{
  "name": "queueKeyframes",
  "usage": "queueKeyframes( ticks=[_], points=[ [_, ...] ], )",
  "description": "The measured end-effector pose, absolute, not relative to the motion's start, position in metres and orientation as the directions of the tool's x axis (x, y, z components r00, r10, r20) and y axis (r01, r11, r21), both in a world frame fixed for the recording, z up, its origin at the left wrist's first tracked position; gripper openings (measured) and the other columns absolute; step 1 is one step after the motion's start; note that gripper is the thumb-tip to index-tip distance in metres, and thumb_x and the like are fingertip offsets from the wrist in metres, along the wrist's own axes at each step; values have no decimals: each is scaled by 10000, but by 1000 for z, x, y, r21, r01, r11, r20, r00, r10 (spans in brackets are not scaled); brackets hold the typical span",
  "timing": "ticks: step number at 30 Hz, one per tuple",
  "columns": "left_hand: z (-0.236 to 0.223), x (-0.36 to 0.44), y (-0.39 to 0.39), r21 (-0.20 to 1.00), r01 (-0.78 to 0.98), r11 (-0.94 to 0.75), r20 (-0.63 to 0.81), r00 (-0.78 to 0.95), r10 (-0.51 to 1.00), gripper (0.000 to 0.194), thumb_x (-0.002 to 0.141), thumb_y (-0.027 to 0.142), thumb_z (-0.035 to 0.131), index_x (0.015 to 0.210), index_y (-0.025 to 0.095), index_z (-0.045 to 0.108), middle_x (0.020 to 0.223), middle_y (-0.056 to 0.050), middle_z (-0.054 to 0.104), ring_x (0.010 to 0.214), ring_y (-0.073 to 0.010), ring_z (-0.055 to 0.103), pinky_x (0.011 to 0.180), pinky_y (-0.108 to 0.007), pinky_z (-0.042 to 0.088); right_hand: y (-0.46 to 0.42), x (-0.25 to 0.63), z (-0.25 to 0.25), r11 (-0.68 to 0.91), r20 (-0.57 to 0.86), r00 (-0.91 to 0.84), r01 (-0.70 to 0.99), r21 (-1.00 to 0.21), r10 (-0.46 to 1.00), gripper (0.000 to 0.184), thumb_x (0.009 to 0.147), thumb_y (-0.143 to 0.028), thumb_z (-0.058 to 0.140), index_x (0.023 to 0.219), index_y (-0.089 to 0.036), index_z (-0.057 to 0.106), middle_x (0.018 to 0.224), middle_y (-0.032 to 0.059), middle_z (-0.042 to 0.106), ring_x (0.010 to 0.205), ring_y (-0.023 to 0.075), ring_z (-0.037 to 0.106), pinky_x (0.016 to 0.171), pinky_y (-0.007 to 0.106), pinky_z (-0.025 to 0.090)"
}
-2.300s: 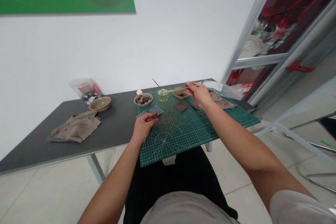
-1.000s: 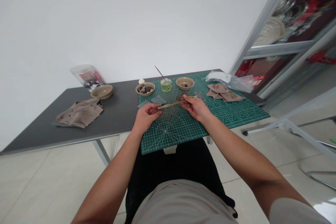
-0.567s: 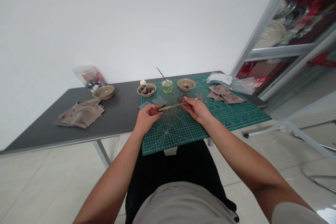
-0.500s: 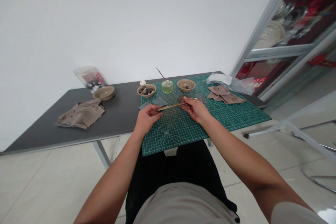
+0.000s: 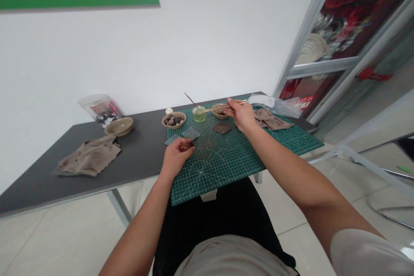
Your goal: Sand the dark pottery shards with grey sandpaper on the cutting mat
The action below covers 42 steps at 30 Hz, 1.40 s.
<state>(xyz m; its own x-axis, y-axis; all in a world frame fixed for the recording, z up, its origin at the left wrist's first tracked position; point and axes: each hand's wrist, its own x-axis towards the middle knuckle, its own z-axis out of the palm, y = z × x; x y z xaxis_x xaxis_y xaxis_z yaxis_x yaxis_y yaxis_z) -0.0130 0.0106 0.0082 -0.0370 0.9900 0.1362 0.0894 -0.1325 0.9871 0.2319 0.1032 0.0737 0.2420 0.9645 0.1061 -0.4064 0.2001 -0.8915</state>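
Here, my right hand (image 5: 241,116) pinches the bamboo chopsticks (image 5: 213,109), tips at the small ceramic bowl (image 5: 218,115); my left hand (image 5: 176,158), curled on the green cutting mat (image 5: 223,168), may grip something; I cannot tell.

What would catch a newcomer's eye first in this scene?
The green cutting mat dominates the middle, with the right hand holding wooden chopsticks over a small bowl at its far edge. Beside the bowl stands a glass jar of yellow-green liquid, and at far right, a red-filled glass cabinet.
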Motion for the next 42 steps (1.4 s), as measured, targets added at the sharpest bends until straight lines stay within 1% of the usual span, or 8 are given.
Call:
queueKeyframes(
  ticks=[3, 6, 15, 21, 27, 34, 38, 42],
  points=[
    [10, -13, 10, 987, 100, -125, 130, -39, 991, 348, 602, 317, 833, 886, 160, 711, 625, 46, 602, 558, -95, 530, 571, -230, 409, 126, 227, 87, 293, 220, 271, -266, -918, 937, 243, 808, -291, 809, 722, -146, 634, 625, 16, 705, 548, 129, 693, 557, 201, 611],
    [10, -13, 9, 985, 116, -124, 128, -29, 991, 339, 606, 322, 828, 878, 163, 705, 642, 40, 614, 570, -101, 544, 585, -238, 428, 145, 221, 92, 332, 289, 251, -147, -932, 924, 274, 799, -341, 814, 736, -141, 638, 623, 20, 698, 546, 139, 694, 544, 217, 612],
    [11, -12, 8, 986, 86, -144, 145, -15, 989, 317, 624, 319, 824, 861, 173, 673, 613, 61, 561, 546, -91, 504, 563, -228, 394, 164, 206, 83, 322, 325, 218, 48, -945, 920, 272, 831, -382, 775, 744, -159, 647, 668, 33, 715, 625, 165, 727, 587, 241, 619],
    [10, -12, 8, 984, 100, -145, 148, -18, 989, 294, 633, 305, 815, 861, 178, 679, 618, 56, 564, 557, -99, 511, 572, -236, 397, 166, 201, 76, 282, 292, 223, 76, -956, 930, 239, 833, -349, 767, 740, -157, 657, 670, 45, 723, 626, 179, 730, 564, 244, 612],
    [10, -12, 7, 984, 98, -151, 153, -9, 988, 295, 638, 310, 808, 864, 177, 673, 619, 58, 569, 557, -97, 510, 579, -239, 397, 172, 205, 80, 353, 350, 253, 33, -935, 902, 244, 846, -353, 757, 781, -156, 628, 666, 27, 707, 599, 157, 716, 566, 240, 615],
    [10, -12, 7, 984, 109, -144, 146, -9, 989, 292, 637, 311, 805, 863, 178, 677, 621, 52, 569, 564, -103, 513, 583, -242, 396, 179, 208, 76, 337, 343, 222, 65, -939, 913, 217, 860, -339, 732, 810, -164, 613, 675, 24, 709, 604, 155, 714, 556, 238, 611],
    [12, -12, 6, 984, 116, -135, 136, -3, 991, 289, 629, 312, 806, 855, 182, 681, 627, 48, 573, 569, -107, 517, 587, -247, 403, 181, 204, 85, 357, 372, 216, 107, -928, 903, 212, 882, -330, 707, 798, -169, 600, 655, 20, 691, 594, 154, 704, 561, 248, 613],
    [12, -12, 6, 985, 116, -130, 130, 6, 991, 289, 629, 314, 807, 856, 184, 686, 623, 51, 563, 563, -106, 510, 579, -245, 396, 183, 202, 95, 368, 401, 200, 184, -912, 894, 275, 906, -396, 689, 778, -174, 587, 626, 15, 663, 563, 136, 678, 569, 240, 609]
  ],
)
